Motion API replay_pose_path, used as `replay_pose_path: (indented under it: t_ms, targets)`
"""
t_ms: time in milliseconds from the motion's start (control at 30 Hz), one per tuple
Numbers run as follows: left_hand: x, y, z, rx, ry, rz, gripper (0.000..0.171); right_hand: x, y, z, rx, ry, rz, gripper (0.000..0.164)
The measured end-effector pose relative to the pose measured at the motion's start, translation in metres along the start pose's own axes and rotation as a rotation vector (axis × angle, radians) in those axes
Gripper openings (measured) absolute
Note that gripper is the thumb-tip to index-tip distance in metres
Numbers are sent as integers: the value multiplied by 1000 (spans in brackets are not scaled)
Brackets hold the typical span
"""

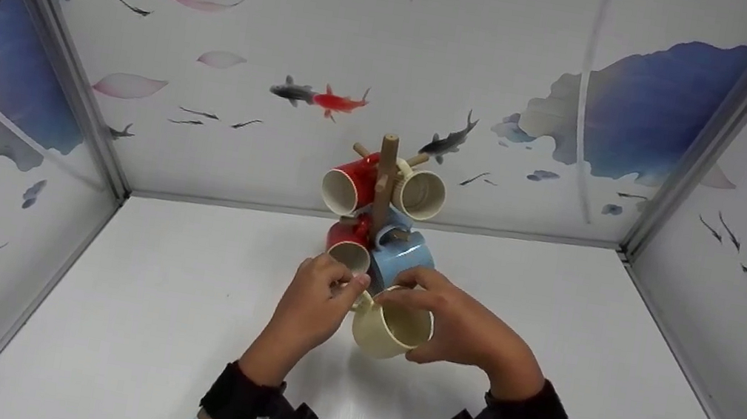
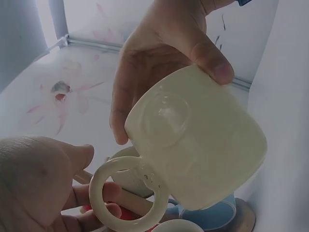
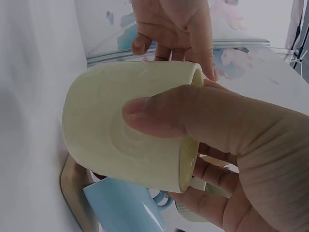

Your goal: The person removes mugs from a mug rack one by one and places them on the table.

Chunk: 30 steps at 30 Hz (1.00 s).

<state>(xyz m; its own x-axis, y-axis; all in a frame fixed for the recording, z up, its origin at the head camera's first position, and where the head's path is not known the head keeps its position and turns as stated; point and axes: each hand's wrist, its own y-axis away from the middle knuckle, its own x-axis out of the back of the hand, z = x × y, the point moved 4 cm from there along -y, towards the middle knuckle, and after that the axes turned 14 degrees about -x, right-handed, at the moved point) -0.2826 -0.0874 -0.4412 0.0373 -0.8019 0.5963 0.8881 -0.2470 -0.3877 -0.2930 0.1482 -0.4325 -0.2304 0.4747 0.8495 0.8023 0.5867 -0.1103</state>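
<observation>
My right hand (image 1: 457,320) grips a cream mug (image 1: 375,333) near its rim, thumb (image 3: 154,113) on the outer wall and the other fingers on the far side. The mug is tilted, its mouth toward the right hand and its ring handle (image 2: 96,193) toward the left. Beside the handle is my left hand (image 1: 314,301), fingers loosely bent. In the left wrist view two of its fingertips show behind the ring, while the thumb stands apart from it. Just beyond the hands stands a wooden mug tree (image 1: 387,167).
On the tree hang an upper red mug (image 1: 355,180), a lower red mug (image 1: 347,234), a cream mug with ribs (image 1: 421,194) and a light blue mug (image 1: 403,255). The tree stands on a white table (image 1: 182,284) before a patterned back wall (image 1: 400,41).
</observation>
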Motion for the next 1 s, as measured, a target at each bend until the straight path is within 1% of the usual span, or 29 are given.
replay_pose_path:
  t_ms: [133, 300, 367, 500, 600, 700, 867, 933, 1000]
  targets:
    - [-4, 0, -3, -41, 15, -79, 41, -1, -1, -1, 23, 5, -29, 86]
    - [-9, 0, -6, -82, 12, -177, 44, -1, -1, 0, 7, 21, -65, 92]
    - [-11, 0, -7, -87, 38, -226, 42, -1, -1, 0, 1, 33, -81, 93]
    - [-14, 4, -9, -19, 93, -332, 38, -3, -1, 2, -2, 48, -105, 88]
    - [-15, 6, -11, 24, 74, -384, 38, -3, -2, 2, -2, 46, -120, 85]
    - [-15, 6, -11, 19, 52, -381, 39, -3, -3, 3, 6, 25, -123, 87]
    - [-8, 3, -9, -7, 36, -311, 37, -1, -3, 5, 13, -37, -82, 92]
    - [-4, 2, -10, 3, 41, -286, 36, 0, -4, 7, 2, -75, -57, 92]
    - [1, 2, -11, 26, 53, -261, 36, 1, -5, 9, -14, -132, -35, 92]
